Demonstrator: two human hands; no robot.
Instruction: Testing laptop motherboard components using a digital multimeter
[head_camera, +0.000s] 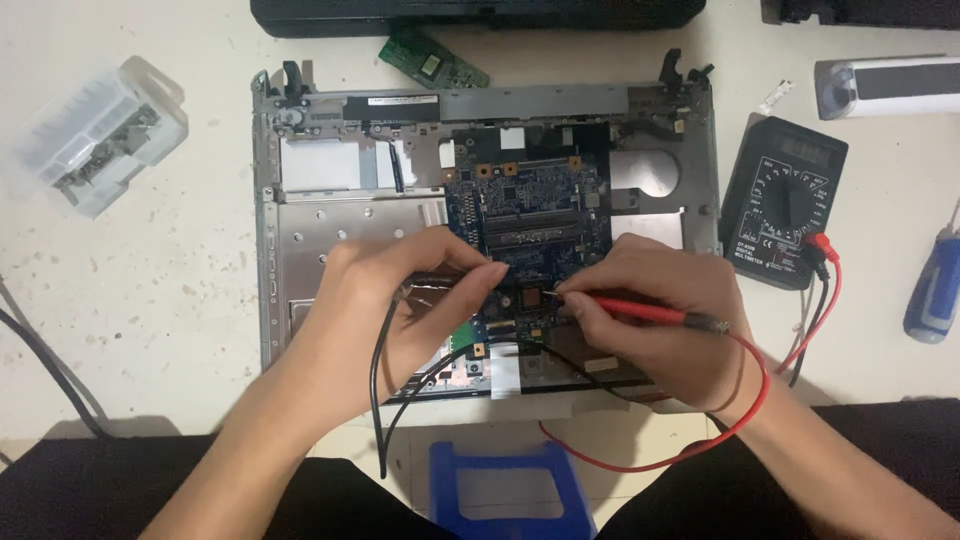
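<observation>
At the middle of the pale speckled tabletop (130, 290), an opened grey metal laptop chassis (300, 225) lies flat, its blue circuit board (530, 215) bare to view. Both my hands work over the board's near edge.

Right hand (650, 320): fingers pinched shut around the red multimeter probe (640, 310), held like a pen, tip set down on a small dark chip area near the board's near edge. Red lead (745, 400) loops off toward the near edge of the tabletop and back up to the meter.

Left hand (400, 310): fingers closed on the black probe (450, 278), mostly hidden under my fingertips; its tip seems to land just left of the red one, but I cannot tell the exact contact. Black lead (378, 390) hangs down off the near edge.

Doing it well, as I judge: keep both tips steady and steep, touch only one pad each, rest the heels of the hands on the chassis, and let neither tip bridge neighbouring pins.

Around: black digital multimeter with rotary dial (783, 200) just right of the chassis, leads plugged in. Blue-handled screwdriver (935, 290) at the right edge. Clear plastic box of small parts (95, 135) toward the far left corner. Small green circuit board (432, 60) loose beyond the chassis, near a black casing (470, 15) at the far edge. White and grey device (885, 85) far right. Blue plastic stool (510, 490) below the near edge.

In the way: the slack leads cross near my wrists, and my own hands shade the contact points.
</observation>
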